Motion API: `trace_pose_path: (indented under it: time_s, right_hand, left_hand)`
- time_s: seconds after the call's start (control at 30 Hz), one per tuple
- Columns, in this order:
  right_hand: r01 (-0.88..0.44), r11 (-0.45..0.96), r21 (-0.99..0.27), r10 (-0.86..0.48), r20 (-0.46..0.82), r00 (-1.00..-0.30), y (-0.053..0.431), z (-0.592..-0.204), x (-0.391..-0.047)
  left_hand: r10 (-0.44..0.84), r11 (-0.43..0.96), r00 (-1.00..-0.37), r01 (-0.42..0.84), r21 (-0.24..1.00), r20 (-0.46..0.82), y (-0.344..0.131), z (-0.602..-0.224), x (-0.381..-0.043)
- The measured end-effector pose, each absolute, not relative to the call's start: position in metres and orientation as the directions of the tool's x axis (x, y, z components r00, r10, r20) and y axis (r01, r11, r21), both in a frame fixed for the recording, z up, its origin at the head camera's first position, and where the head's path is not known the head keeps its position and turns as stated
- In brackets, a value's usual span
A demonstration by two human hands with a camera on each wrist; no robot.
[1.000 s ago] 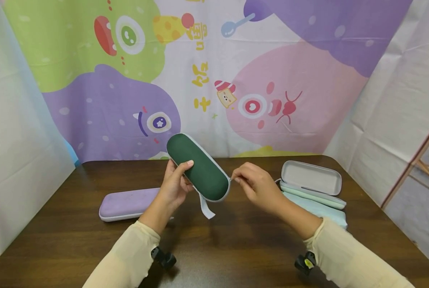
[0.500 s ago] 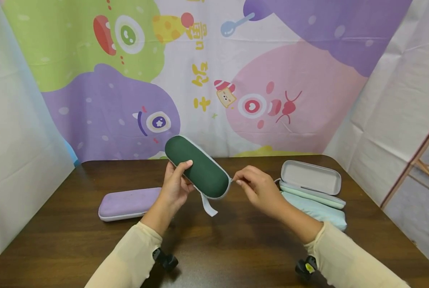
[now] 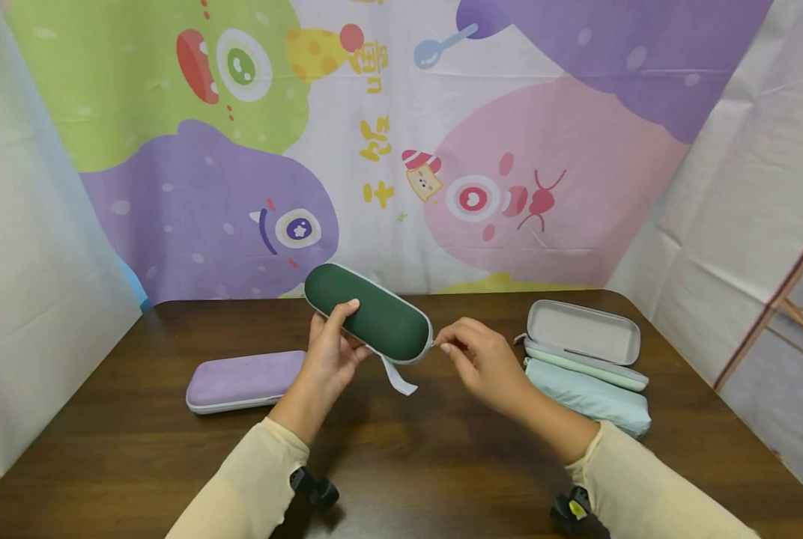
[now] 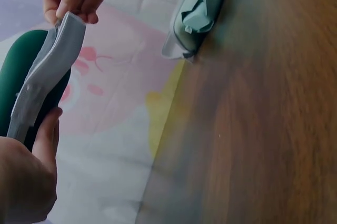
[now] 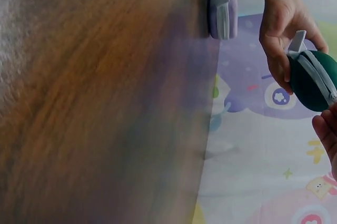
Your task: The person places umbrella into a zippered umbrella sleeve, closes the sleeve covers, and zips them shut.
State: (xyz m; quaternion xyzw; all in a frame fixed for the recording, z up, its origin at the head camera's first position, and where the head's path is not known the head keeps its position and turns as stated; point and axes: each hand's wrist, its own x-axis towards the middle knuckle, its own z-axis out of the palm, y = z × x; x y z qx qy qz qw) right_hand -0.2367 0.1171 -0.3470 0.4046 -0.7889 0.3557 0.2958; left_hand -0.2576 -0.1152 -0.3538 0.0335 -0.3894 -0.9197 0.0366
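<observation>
A dark green zip case [image 3: 374, 311] with grey edging is held above the table, tilted down to the right. My left hand [image 3: 330, 352] grips its near side, thumb on the top face and fingers beneath. A pale grey strap [image 4: 52, 71] hangs from the case. At the case's right end, my right hand [image 3: 485, 359] pinches something small on the zip, most likely its pull, mostly hidden by the fingertips. In the right wrist view, the zip [image 5: 318, 74] runs round the case's edge and looks closed.
A purple zip case [image 3: 246, 380] lies on the table [image 3: 401, 464] at the left. To the right lie an opened case with a grey inside [image 3: 583, 333] and a pale mint pouch [image 3: 590, 393]. A printed cloth [image 3: 388, 247] hangs behind the table.
The green case has turned slightly, its left end sinking and its right end rising a little. My right hand has moved slightly down, still pinching at the case's right end.
</observation>
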Motion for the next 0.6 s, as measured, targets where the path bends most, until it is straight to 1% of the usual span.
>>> trace_pose_path:
  time_s: [0.13,0.3,0.4,0.6]
  right_hand:
    - [-0.828,0.439,-0.349,-0.384,0.761,-0.524,0.121,-0.344,-0.238]
    - [-0.818,0.427,-0.385,-0.281,0.803,-0.525,0.127,-0.343,-0.242]
    - [-0.801,0.42,-0.426,-0.22,0.809,-0.545,0.129,-0.343,-0.244]
    - [-0.765,0.398,-0.506,-0.129,0.795,-0.593,0.129,-0.326,-0.233]
  left_hand:
    - [-0.051,-0.69,-0.999,0.035,0.723,0.0,-0.118,-0.354,-0.258]
    - [-0.027,-0.699,-0.999,0.037,0.714,0.025,-0.122,-0.355,-0.258]
    - [-0.018,-0.686,-1.0,0.022,0.728,0.013,-0.126,-0.355,-0.258]
    - [-0.035,-0.648,-0.999,0.019,0.761,-0.005,-0.138,-0.353,-0.26]
